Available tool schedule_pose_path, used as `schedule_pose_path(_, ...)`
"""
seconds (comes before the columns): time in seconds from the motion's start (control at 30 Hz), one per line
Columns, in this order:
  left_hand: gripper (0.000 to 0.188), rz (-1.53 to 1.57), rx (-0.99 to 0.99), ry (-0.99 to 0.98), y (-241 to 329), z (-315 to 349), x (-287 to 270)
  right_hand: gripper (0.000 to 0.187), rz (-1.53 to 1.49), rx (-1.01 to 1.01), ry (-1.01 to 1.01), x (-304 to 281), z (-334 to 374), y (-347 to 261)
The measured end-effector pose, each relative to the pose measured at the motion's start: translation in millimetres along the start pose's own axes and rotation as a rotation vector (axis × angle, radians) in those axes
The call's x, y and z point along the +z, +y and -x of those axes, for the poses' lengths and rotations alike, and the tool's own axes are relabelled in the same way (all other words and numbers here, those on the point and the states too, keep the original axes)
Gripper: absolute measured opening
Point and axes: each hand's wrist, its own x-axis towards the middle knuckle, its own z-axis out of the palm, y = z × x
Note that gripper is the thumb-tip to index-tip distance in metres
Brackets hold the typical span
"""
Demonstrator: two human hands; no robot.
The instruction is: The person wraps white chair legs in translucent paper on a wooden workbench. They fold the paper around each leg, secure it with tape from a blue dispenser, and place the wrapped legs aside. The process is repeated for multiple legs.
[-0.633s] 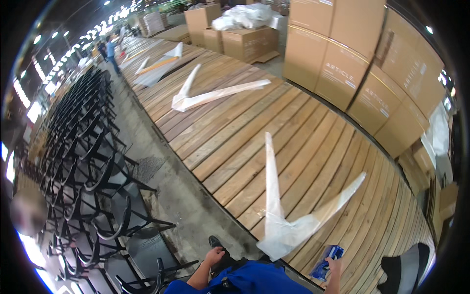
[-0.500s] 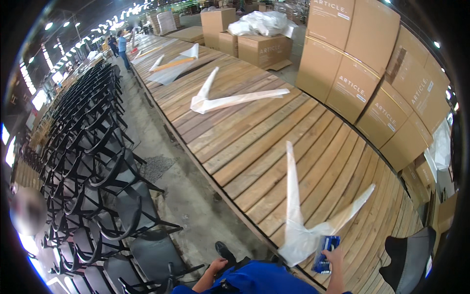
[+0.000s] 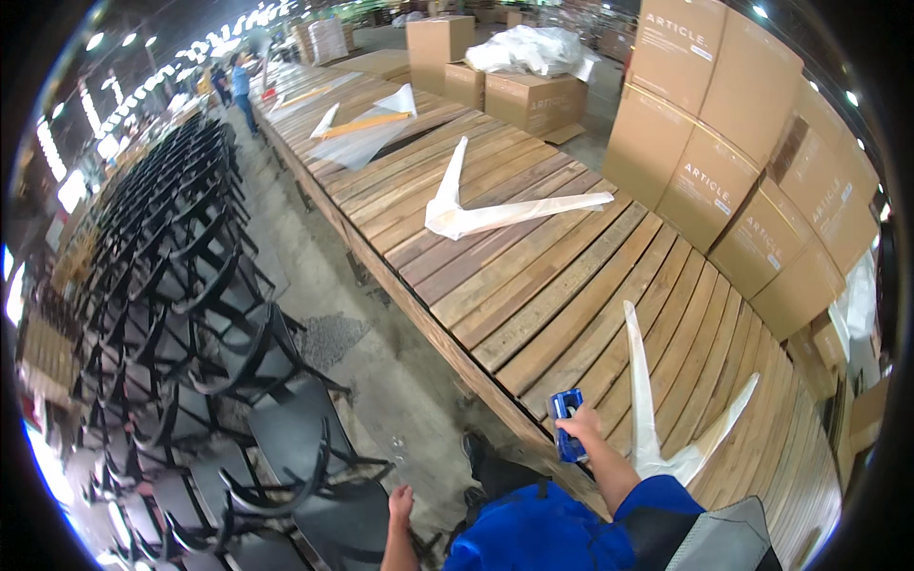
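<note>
My right hand [image 3: 583, 424] is closed around a blue tape dispenser [image 3: 569, 440], held at the near edge of the slatted wooden table [image 3: 533, 324]. To the right of that arm lies a V-shaped piece wrapped in white film [image 3: 644, 400], its lower end partly hidden by my sleeve. Farther along the table is a second wrapped V-shaped piece [image 3: 452, 211]. My left hand [image 3: 401, 506] hangs low beside my body over the aisle, fingers curled, nothing visible in it. Dark chairs are nearest to it.
Rows of black chairs [image 3: 301, 419] fill the left side, across a concrete aisle [image 3: 381, 409]. Stacked cardboard boxes [image 3: 709, 176] stand beyond the table at right. At the far end are a translucent sheet with an orange strip [image 3: 367, 125] and a person in blue [image 3: 242, 93].
My right hand has moved left with the tape dispenser, away from the near wrapped piece to the table's edge. The view has shifted, and my body has turned along the table.
</note>
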Motion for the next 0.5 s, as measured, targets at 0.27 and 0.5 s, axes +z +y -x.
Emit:
schedule_pose_path(0.27,0.034,-0.014,-0.369,-0.177,13.1,-56.1,-34.9,0.098,-0.068,0.105,-0.107,-9.1,-71.9,-88.7)
schedule_pose_path(0.5,0.035,-0.218,-0.166,-0.227,159.9,-217.0,-76.5,0.107,-0.166,0.217,-0.103,-16.5,-114.5,-191.7)
